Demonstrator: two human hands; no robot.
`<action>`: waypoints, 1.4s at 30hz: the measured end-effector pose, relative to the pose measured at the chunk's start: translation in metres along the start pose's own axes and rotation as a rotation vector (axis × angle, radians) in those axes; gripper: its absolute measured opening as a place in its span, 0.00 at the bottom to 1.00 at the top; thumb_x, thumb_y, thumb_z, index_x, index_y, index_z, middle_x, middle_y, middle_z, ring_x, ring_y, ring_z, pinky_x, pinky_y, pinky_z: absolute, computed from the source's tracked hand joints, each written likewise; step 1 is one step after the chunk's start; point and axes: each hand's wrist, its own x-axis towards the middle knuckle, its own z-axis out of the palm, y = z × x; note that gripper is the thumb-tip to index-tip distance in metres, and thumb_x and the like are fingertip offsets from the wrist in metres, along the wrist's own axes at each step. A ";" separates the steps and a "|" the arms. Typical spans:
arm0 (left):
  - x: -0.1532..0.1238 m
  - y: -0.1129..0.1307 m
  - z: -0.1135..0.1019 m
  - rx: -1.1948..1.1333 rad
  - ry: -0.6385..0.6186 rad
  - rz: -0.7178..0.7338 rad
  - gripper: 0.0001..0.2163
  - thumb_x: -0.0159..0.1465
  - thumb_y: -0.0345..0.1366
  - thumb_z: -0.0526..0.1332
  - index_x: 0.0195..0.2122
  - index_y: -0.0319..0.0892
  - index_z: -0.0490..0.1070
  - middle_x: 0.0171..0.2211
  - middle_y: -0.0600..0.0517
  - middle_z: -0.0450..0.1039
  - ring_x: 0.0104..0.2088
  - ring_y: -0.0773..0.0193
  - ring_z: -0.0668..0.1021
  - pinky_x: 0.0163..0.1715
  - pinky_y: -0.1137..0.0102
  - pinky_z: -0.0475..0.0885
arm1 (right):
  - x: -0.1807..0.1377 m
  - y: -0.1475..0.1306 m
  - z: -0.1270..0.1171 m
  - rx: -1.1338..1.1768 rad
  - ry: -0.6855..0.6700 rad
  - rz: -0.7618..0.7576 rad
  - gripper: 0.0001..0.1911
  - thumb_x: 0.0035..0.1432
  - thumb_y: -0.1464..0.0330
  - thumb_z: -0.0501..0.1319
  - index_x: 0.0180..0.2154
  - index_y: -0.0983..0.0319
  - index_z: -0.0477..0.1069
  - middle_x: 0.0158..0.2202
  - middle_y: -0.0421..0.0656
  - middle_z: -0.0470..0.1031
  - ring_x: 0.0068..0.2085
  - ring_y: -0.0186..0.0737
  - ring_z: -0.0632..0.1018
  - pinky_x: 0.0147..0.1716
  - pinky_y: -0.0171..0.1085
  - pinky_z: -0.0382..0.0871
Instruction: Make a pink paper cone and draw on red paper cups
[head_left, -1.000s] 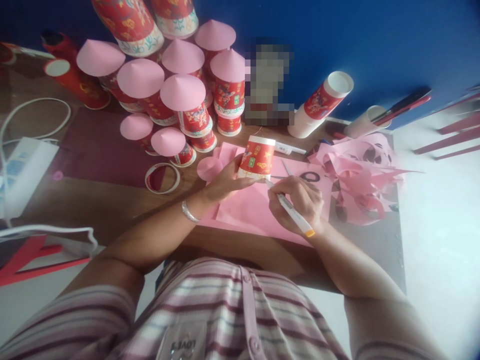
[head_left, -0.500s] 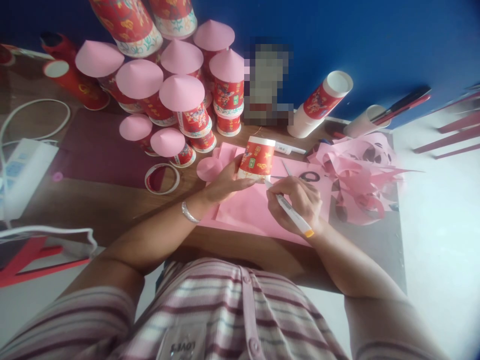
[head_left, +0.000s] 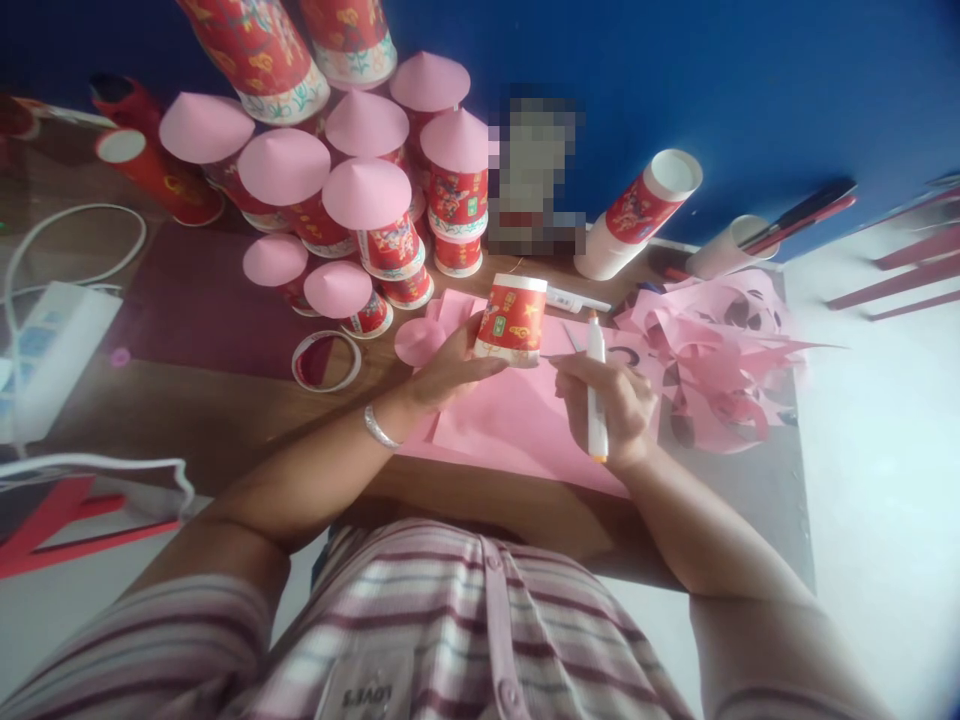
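My left hand [head_left: 454, 365] is closed around a red and white paper cylinder [head_left: 513, 318], held upright over the pink paper. Gold and green prints cover its red band, and faint drawn marks show on the lower white rim. In my right hand [head_left: 619, 400] is a white marker pen [head_left: 596, 405] with an orange end, its tip pointing up and away from the cylinder. Pink paper sheets [head_left: 495, 425] lie beneath both hands. Scissors [head_left: 624, 356] rest on the paper, partly hidden behind my right hand.
Several red cylinders with pink cone roofs [head_left: 367, 193] stand at the back left. A white ring [head_left: 326, 361] lies left of my hand. Pink paper scraps [head_left: 720, 350] heap up on the right. Behind them are a pen holder [head_left: 724, 250] and a tall white and red tube [head_left: 637, 215].
The marker's tip has left the cylinder's lower rim; my right hand has drawn slightly right and turned the pen upright. My left hand still holds the cylinder in nearly the same place.
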 end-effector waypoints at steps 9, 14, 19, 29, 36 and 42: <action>-0.001 0.005 0.001 -0.199 0.017 -0.027 0.23 0.58 0.40 0.74 0.53 0.44 0.76 0.46 0.48 0.83 0.49 0.53 0.84 0.60 0.53 0.74 | -0.002 0.012 0.011 -0.052 -0.039 0.041 0.08 0.65 0.70 0.68 0.46 0.57 0.73 0.30 0.38 0.77 0.26 0.34 0.77 0.26 0.33 0.69; 0.000 0.002 -0.001 -0.182 0.031 -0.037 0.24 0.57 0.41 0.74 0.53 0.46 0.74 0.47 0.49 0.81 0.51 0.53 0.82 0.58 0.55 0.74 | -0.004 0.013 0.014 -0.076 -0.043 -0.018 0.03 0.66 0.70 0.66 0.41 0.58 0.74 0.25 0.36 0.72 0.23 0.31 0.71 0.24 0.33 0.65; -0.001 0.001 -0.001 0.016 0.037 -0.005 0.27 0.58 0.43 0.73 0.57 0.48 0.71 0.55 0.48 0.77 0.60 0.47 0.77 0.61 0.51 0.71 | -0.007 0.019 0.014 -0.220 -0.019 -0.195 0.08 0.63 0.73 0.68 0.43 0.59 0.73 0.23 0.33 0.67 0.23 0.32 0.67 0.26 0.34 0.65; 0.001 0.007 0.006 0.271 0.076 -0.047 0.30 0.56 0.45 0.76 0.58 0.48 0.70 0.54 0.47 0.77 0.57 0.47 0.78 0.58 0.52 0.73 | -0.010 0.018 0.013 -0.314 -0.079 -0.344 0.12 0.64 0.75 0.64 0.48 0.57 0.73 0.24 0.34 0.63 0.26 0.33 0.68 0.32 0.35 0.71; 0.000 0.002 -0.001 0.178 0.068 0.012 0.29 0.58 0.45 0.74 0.60 0.48 0.70 0.57 0.46 0.76 0.62 0.43 0.75 0.63 0.47 0.69 | -0.004 0.011 0.005 -0.091 0.027 -0.106 0.21 0.75 0.59 0.54 0.62 0.59 0.71 0.31 0.41 0.70 0.27 0.36 0.73 0.25 0.35 0.69; -0.001 0.001 -0.001 0.154 0.084 -0.018 0.28 0.59 0.43 0.73 0.59 0.48 0.70 0.56 0.47 0.76 0.61 0.45 0.76 0.65 0.47 0.67 | -0.001 -0.003 -0.001 -0.030 -0.033 0.142 0.09 0.70 0.65 0.60 0.49 0.60 0.74 0.29 0.40 0.78 0.26 0.38 0.79 0.26 0.36 0.72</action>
